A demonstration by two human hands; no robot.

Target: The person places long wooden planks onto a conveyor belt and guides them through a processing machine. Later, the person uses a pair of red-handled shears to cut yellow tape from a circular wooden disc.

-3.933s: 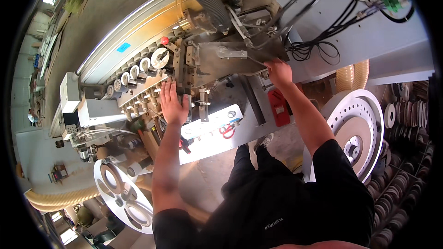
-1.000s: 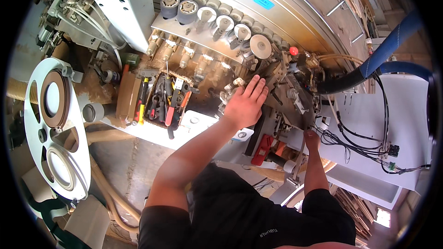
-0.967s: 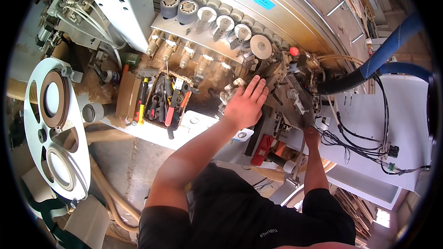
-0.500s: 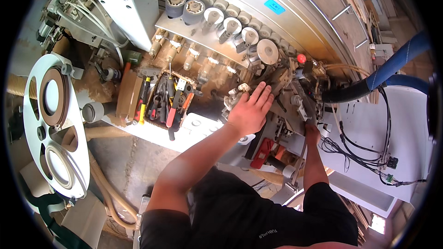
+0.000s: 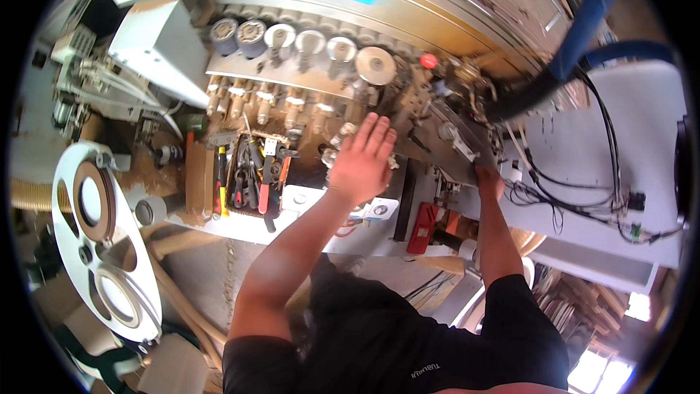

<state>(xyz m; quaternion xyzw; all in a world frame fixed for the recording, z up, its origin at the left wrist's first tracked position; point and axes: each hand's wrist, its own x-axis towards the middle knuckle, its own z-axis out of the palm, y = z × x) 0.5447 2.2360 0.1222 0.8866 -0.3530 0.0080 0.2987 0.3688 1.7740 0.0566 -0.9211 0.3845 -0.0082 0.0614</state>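
My left hand (image 5: 362, 163) is stretched out flat with its fingers together, palm down, over the pale metal fittings (image 5: 344, 133) of the machine. Whether its palm rests on them cannot be seen. My right hand (image 5: 490, 181) is at the lower end of a grey metal plate (image 5: 461, 152), close to a small silver bracket (image 5: 458, 138). Its fingers are hidden, so their grip does not show. Beyond my left fingertips is a large pale roller (image 5: 375, 66), at the end of a row of smaller rollers (image 5: 310, 42).
Left of my left hand lies a box of hand tools (image 5: 255, 175). A white control panel (image 5: 379, 209) and a red tool (image 5: 423, 228) are near the front edge. A blue hose (image 5: 576, 44) and black cables (image 5: 609, 138) hang at right. A white reel disc (image 5: 106, 241) stands far left.
The whole view has turned, so the machine appears shifted left and less tilted. Both hands stay at about the same parts of the machine.
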